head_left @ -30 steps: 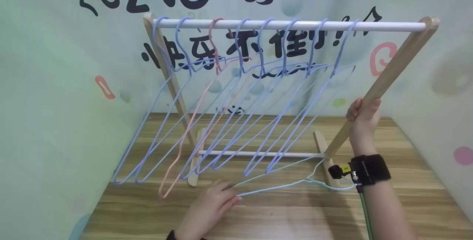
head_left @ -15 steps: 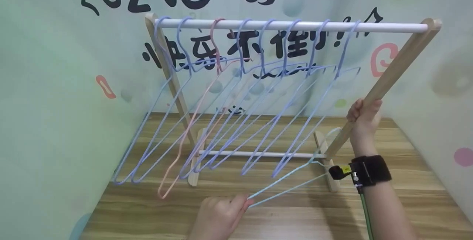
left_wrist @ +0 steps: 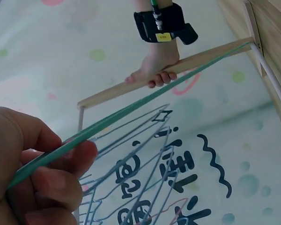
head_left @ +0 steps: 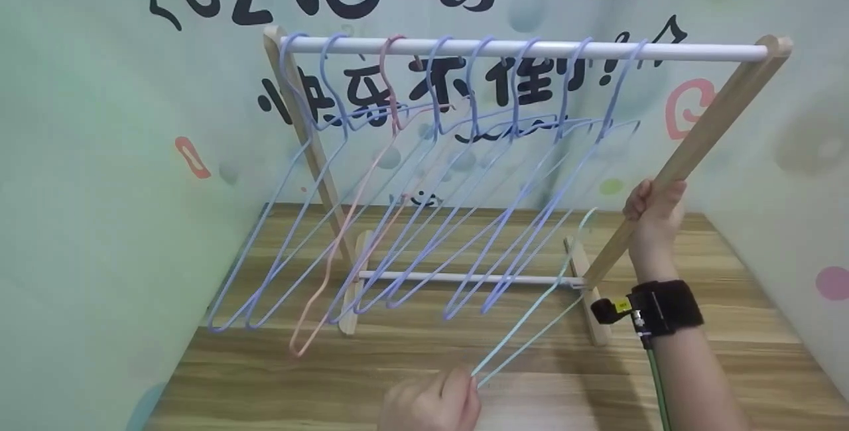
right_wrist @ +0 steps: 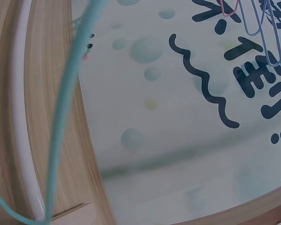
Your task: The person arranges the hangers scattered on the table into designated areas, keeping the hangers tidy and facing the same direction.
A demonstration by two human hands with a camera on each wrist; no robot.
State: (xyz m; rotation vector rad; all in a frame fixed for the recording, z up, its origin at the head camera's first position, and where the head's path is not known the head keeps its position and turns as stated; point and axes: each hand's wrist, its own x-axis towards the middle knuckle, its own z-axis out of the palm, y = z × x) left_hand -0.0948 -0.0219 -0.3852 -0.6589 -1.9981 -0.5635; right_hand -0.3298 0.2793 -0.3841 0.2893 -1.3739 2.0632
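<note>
My left hand (head_left: 431, 401) pinches one end of a light teal clothes hanger (head_left: 514, 330), low in front of the rack. Up close in the left wrist view, the thumb and fingers of the left hand (left_wrist: 42, 173) close round the hanger's wire (left_wrist: 110, 121). Its far part slants up beside the foot of the rack's right post. My right hand (head_left: 656, 212) grips that wooden post (head_left: 706, 129) about midway up. The right wrist view shows the teal hanger (right_wrist: 68, 84) crossing near the camera, while the right hand itself is out of that view.
Several blue hangers (head_left: 557, 202) and a pink hanger (head_left: 361, 192) hang from the white top rail (head_left: 703, 52). A lower white bar (head_left: 411, 276) joins the rack's feet. Wood-grain flooring (head_left: 265, 378) lies below, and a printed wall (head_left: 749, 219) stands around.
My left hand has moved right and toward me with the teal hanger. The hanger's far end has swung upward from near the floor. My right hand stays on the post.
</note>
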